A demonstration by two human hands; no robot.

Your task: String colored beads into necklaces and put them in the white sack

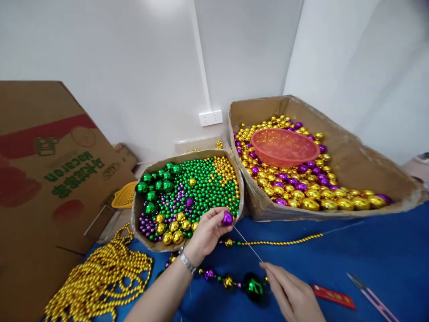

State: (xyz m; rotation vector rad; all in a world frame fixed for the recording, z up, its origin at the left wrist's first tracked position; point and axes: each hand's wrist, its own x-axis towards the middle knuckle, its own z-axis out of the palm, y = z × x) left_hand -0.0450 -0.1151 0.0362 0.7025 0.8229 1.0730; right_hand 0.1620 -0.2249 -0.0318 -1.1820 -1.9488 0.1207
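Shiny purple rounded plastic-looking bead [227, 218], up in the left hand [207, 231], fingers pinching it near the rim of an open cardboard box [152, 245]! Over the blue worktop [335, 255], the right hand [291, 293] pinches a thin, pale, needle-like rod [248, 243], its far tip apparently meeting the bead.

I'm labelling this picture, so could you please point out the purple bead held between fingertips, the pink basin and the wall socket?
Purple bead [228, 218]: head view, visible middle.
Pink basin [284, 147]: head view, middle.
Wall socket [211, 118]: head view, front plate.
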